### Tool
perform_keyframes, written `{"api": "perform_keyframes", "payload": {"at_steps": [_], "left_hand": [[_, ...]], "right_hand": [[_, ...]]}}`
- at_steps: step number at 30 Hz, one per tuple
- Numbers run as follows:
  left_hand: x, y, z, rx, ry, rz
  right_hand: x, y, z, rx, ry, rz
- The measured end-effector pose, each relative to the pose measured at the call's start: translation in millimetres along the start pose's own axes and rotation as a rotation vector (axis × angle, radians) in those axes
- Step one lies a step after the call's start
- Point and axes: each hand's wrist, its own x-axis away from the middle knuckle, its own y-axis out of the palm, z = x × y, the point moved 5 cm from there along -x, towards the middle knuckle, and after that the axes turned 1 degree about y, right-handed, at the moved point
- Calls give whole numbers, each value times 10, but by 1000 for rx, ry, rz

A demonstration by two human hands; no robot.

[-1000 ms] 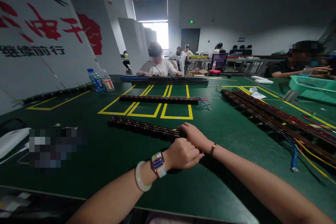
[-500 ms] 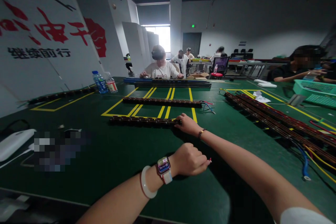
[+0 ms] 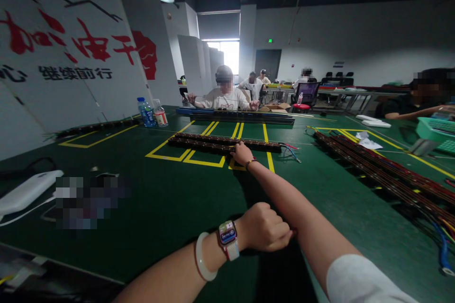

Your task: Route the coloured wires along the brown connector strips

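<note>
My right hand is stretched far out over the green table and grips the right end of a long dark strip. That strip lies beside a second dark strip inside the yellow floor-tape boxes. My left hand rests near the table's front, fingers curled into a fist with nothing visible in it. A watch and a pale bangle sit on its wrist.
A pile of long strips with coloured wires runs along the right. Two bottles stand at the far left. A white device lies at the left edge. People sit at the far side and right; a teal basket stands there.
My right hand has pushed the near strip away from me across the table until it lies next to the farther strip. My left hand stayed near the front edge.
</note>
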Motion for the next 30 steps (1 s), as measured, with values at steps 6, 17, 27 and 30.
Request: {"api": "perform_keyframes", "payload": {"at_steps": [6, 17, 27, 30], "left_hand": [[-19, -41, -2, 9, -7, 22], [-51, -65, -13, 102, -43, -46], [-41, -7, -47, 69, -86, -84], [-28, 12, -37, 55, -78, -112]], "right_hand": [[158, -134, 122, 19, -30, 90], [2010, -1265, 2154, 372, 348, 104], [3392, -1846, 3241, 613, 809, -65], [3413, -1797, 3313, 560, 803, -75]]}}
